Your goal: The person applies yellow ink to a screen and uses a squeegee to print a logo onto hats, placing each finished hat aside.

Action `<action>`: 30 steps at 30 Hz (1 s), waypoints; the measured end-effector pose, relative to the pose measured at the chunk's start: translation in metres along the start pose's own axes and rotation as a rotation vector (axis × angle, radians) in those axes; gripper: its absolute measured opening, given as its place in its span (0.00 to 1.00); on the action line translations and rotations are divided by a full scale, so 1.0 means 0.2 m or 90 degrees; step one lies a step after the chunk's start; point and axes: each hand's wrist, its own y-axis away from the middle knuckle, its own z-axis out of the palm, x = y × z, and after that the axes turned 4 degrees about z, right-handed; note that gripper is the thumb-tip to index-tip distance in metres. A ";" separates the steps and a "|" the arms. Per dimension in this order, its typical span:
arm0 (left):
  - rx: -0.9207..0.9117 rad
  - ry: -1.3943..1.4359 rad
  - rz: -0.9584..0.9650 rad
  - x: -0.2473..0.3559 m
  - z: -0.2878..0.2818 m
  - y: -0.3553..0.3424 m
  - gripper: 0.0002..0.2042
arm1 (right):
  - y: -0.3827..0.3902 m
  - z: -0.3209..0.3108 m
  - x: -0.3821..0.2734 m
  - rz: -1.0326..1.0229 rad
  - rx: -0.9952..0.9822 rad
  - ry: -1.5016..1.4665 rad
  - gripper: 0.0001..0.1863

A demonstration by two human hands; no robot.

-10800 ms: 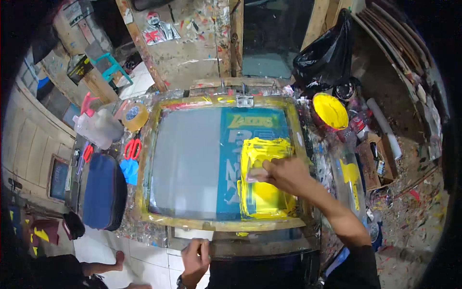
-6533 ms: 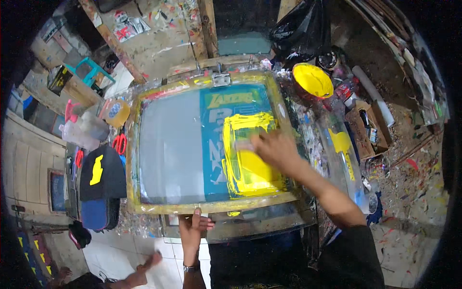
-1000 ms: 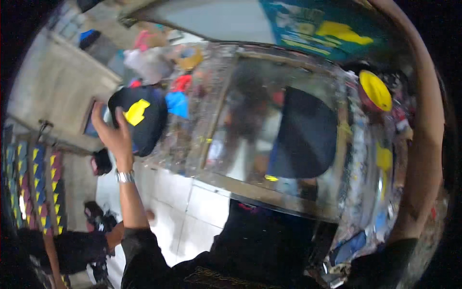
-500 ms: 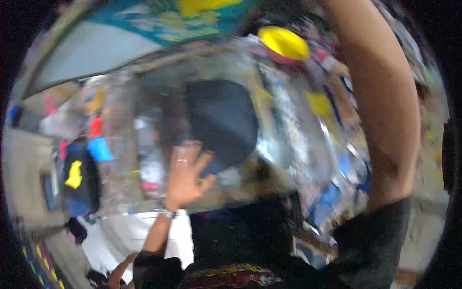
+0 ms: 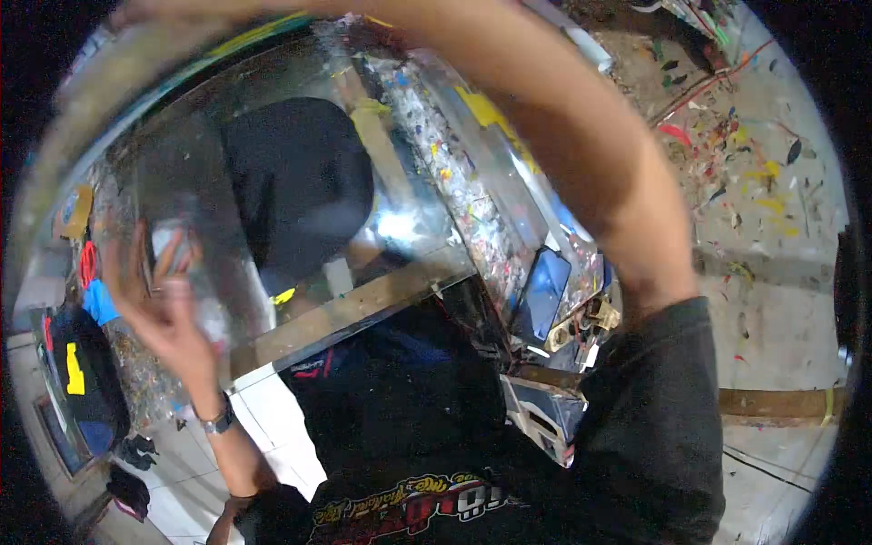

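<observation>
My left hand is blurred, fingers spread, over the left part of a glass-topped board, nothing visibly in it. A dark fabric piece with one rounded side lies on the glass, right of that hand. A small yellow patch shows near its lower edge. My right arm reaches up across the top of the view toward a blurred raised screen frame; its hand is too blurred and close to the edge to make out.
A dark pile with a yellow shape sits at the left, near red scissors and blue material. Right of the board are paint-crusted surfaces, a phone-like object and a paint-spattered floor. The board's wooden edge is nearest me.
The screen frame, earlier flat, is raised above the board. My left hand has moved from the dark pile to over the glass. The view has swung toward the board's right side.
</observation>
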 end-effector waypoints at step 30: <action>0.082 0.169 -0.634 -0.21 -0.21 0.38 0.23 | 0.86 0.84 -0.28 -0.133 -0.112 -0.267 0.09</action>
